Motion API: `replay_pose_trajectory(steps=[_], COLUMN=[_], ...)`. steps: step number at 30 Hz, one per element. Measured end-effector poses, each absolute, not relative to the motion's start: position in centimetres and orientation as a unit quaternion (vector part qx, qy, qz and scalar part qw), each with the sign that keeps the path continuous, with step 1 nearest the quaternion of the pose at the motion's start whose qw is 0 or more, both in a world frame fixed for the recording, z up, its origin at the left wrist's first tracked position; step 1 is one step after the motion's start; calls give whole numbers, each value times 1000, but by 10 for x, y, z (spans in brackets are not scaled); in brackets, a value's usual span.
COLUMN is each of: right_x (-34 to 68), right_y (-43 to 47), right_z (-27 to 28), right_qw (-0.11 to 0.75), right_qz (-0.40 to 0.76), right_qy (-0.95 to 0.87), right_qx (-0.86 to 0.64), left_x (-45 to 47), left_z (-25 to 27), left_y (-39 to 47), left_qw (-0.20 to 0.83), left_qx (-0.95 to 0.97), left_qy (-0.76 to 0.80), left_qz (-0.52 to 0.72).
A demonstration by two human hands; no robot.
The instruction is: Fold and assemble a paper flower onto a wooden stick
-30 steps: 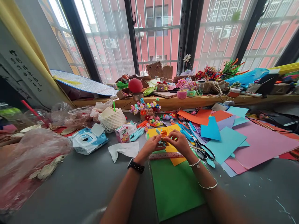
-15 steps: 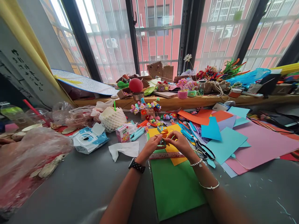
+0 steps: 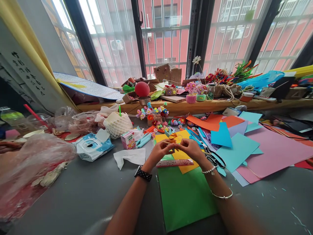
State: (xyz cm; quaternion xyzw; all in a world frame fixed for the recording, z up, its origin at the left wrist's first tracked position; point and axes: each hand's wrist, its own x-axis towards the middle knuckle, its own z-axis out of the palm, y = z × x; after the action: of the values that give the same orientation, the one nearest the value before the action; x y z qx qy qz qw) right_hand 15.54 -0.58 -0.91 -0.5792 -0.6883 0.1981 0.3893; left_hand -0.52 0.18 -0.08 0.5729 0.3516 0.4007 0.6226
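Observation:
My left hand [image 3: 158,152] and my right hand [image 3: 191,148] meet fingertip to fingertip above a yellow paper sheet [image 3: 182,156]. Together they pinch a small folded paper piece [image 3: 172,143], orange and blue, mostly hidden by the fingers. A pink ruler [image 3: 174,163] lies just below the hands, across the top of a green paper sheet [image 3: 184,195]. Black-handled scissors [image 3: 215,159] lie right of my right hand. My left wrist wears a black watch, my right wrist a bead bracelet and a bangle.
Coloured paper sheets [image 3: 244,143] spread to the right. A white tissue [image 3: 129,156], a small carton [image 3: 127,139], a wet-wipe pack [image 3: 91,147] and plastic bags [image 3: 34,163] lie to the left. Paper flowers [image 3: 153,114] and craft clutter fill the wooden sill [image 3: 215,106].
Both hands have lifted slightly and drawn closer together around the folded piece; the fingers have worked it while the rest stays still.

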Motion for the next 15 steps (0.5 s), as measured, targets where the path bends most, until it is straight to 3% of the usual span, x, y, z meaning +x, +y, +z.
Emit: replay_pose_trajectory(steps=[15], right_x=[151], right_y=[-10], right_z=[-6], right_qw=[418], right_qz=[134], right_qy=[-686], right_qx=[-580], left_x=[-9], left_z=[-7], left_y=[7], left_qw=[571], left_qx=[648], left_qy=[310], left_qz=[398])
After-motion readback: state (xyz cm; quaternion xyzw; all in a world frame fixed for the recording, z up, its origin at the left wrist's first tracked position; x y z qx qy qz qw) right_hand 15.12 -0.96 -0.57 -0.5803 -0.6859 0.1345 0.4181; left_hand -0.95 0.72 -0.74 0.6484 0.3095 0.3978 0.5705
